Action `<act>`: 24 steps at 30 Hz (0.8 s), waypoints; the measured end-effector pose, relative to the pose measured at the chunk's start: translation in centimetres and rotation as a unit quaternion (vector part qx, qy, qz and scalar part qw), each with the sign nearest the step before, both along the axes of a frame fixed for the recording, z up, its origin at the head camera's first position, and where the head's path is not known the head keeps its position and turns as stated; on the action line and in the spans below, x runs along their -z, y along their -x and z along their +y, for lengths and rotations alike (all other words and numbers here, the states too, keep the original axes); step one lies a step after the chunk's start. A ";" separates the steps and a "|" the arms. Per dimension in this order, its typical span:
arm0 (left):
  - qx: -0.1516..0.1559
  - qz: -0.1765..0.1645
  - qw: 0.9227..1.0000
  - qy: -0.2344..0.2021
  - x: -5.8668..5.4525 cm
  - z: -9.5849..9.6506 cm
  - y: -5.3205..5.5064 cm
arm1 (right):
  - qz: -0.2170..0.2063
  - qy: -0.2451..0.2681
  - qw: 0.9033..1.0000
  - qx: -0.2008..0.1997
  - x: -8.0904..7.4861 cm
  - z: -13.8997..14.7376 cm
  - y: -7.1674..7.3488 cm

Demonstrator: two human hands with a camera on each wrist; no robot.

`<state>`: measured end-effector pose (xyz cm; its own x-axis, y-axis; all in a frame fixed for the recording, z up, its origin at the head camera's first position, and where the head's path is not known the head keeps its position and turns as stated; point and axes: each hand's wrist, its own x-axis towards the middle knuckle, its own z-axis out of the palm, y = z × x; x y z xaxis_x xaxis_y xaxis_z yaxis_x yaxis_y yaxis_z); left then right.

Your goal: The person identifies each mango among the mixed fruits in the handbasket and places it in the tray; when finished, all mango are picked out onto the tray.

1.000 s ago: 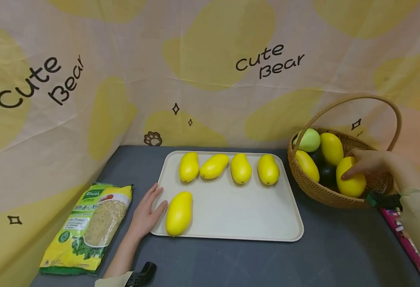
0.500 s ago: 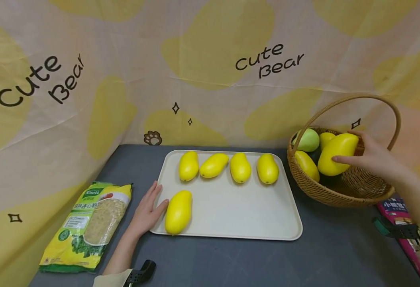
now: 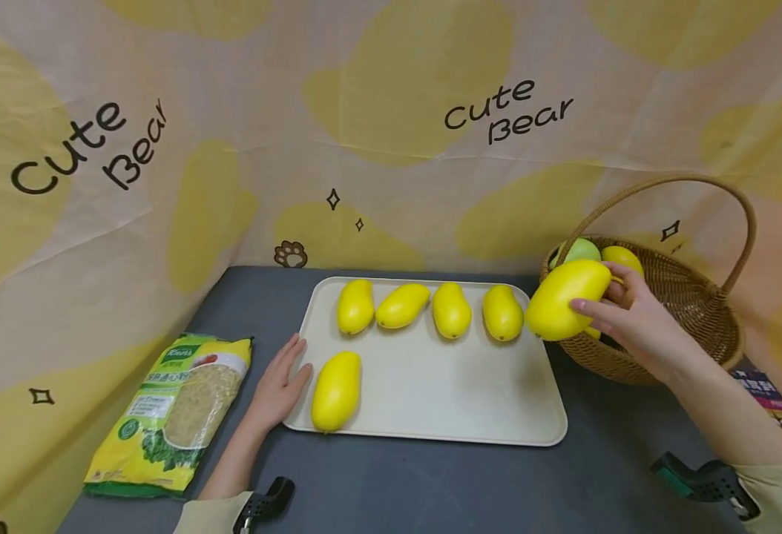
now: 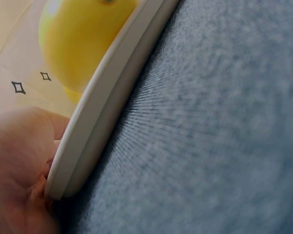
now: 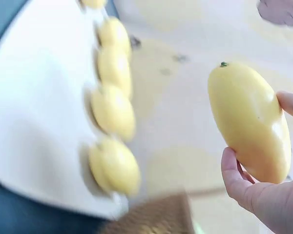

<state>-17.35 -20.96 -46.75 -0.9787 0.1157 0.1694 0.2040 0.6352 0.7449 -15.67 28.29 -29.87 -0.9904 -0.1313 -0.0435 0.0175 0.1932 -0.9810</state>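
Note:
In the head view my right hand [image 3: 631, 315] holds a yellow mango [image 3: 567, 299] between thumb and fingers, in front of the wicker basket [image 3: 688, 297] and over the right edge of the white tray [image 3: 458, 393]. The right wrist view shows the same grip, with the mango's green stem end [image 5: 224, 64] pointing away. My left hand [image 3: 279, 386] rests at the tray's left edge, fingers extended along the rim. Beside its thumb a mango [image 3: 336, 391] lies at the tray's front left. Several more mangoes [image 3: 451, 311] stand in a row along the back.
The basket still holds a green fruit [image 3: 582, 250] and a yellow mango [image 3: 622, 259], partly hidden by the held one. A yellow-green Knorr bag [image 3: 173, 415] lies left of the tray. A pink-and-blue package [image 3: 768, 393] lies at right. Patterned cloth [image 3: 398, 148] hangs behind.
My right hand has lifted a mango from the right side of the basket and carried it left, out past the basket's rim to the tray's edge. The left hand stays at the tray.

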 end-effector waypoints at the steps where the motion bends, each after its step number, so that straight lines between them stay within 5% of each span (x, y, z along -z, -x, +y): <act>1: 0.001 0.003 1.000 0.001 0.1 0.0 0.0 | -0.008 -0.012 1.000 -0.010 0.3 -0.7 -0.1; 9: -0.010 0.007 0.999 0.032 0.6 0.2 0.0 | -0.049 -0.029 0.997 -0.055 3.9 -5.9 0.2; 24: -0.009 0.013 0.999 0.030 0.8 0.0 0.1 | -0.110 -0.012 0.992 -0.064 10.6 -14.4 1.3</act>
